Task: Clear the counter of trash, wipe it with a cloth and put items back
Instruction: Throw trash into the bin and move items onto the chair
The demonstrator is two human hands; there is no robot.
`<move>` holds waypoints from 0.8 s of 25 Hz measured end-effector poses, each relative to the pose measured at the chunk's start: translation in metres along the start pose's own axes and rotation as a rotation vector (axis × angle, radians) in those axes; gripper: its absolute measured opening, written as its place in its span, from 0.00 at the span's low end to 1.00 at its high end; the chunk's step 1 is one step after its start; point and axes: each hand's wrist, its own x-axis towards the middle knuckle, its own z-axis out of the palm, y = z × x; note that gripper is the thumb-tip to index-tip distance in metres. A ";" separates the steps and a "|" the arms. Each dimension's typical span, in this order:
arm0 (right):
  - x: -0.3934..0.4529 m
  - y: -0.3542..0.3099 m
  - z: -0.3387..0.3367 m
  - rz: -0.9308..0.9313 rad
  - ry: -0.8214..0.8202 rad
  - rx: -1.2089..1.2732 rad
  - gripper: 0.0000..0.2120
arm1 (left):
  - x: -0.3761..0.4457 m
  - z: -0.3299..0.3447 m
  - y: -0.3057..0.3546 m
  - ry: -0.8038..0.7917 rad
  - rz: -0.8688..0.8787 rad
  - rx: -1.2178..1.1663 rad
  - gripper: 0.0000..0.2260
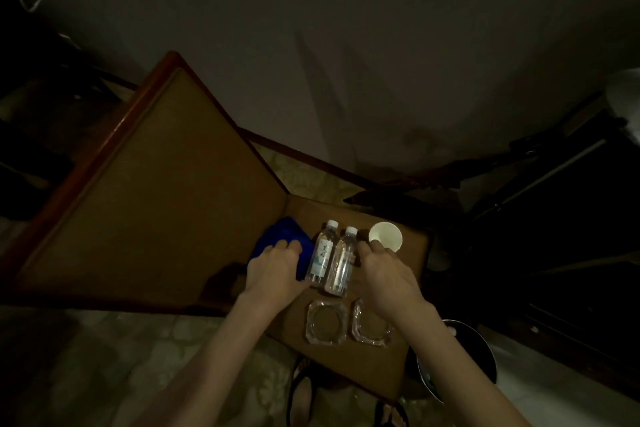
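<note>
Nearest the camera, at the bottom of the frame, two bare forearms reach up and away toward a small brown counter (408, 253) in the lower middle of the dim picture. Below them, feet in dark sandals (303, 392) stand on a pale patterned floor.

The left hand (273, 267) rests on a blue cloth (277, 239) lying at the left end of the counter; its fingers (292, 246) are curled down over the cloth, pressing or gripping it, and which of the two cannot be told. The right hand (384, 270) reaches to a white paper cup (386, 236) standing upright toward the counter's far right, with the fingertips at the cup's near rim and side; whether they pinch it or only touch it cannot be told.

Between the two hands stand two clear plastic water bottles with white caps, touching side by side: the left bottle (323, 253) shows a pale label, the right bottle (343, 263) is just beside the right hand.

Closer to the camera on the counter sit two clear glass ashtrays, near each other: the left ashtray (325, 322) is fully in view, the right ashtray (372, 328) is partly covered by the right wrist.

To the left of the counter, filling the middle left of the frame, is a large tan padded surface with a reddish wooden frame (104, 163). At lower right, just beside the counter, stands a dark round bin (481, 354).
</note>
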 end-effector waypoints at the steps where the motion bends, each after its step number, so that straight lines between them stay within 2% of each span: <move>1: 0.010 -0.012 0.004 0.000 -0.008 0.000 0.28 | 0.007 -0.002 -0.017 -0.006 -0.007 0.007 0.27; 4: 0.040 -0.043 0.025 0.000 -0.053 -0.009 0.30 | 0.026 -0.002 -0.062 -0.026 -0.044 -0.018 0.28; 9: 0.089 -0.073 0.063 -0.065 -0.110 -0.056 0.24 | 0.051 0.023 -0.107 -0.071 -0.080 -0.101 0.29; 14: 0.141 -0.069 0.103 -0.120 -0.179 -0.099 0.28 | 0.080 0.073 -0.126 -0.146 -0.183 -0.188 0.31; 20: 0.206 -0.043 0.171 -0.184 -0.301 -0.210 0.38 | 0.125 0.151 -0.128 -0.219 -0.265 -0.265 0.39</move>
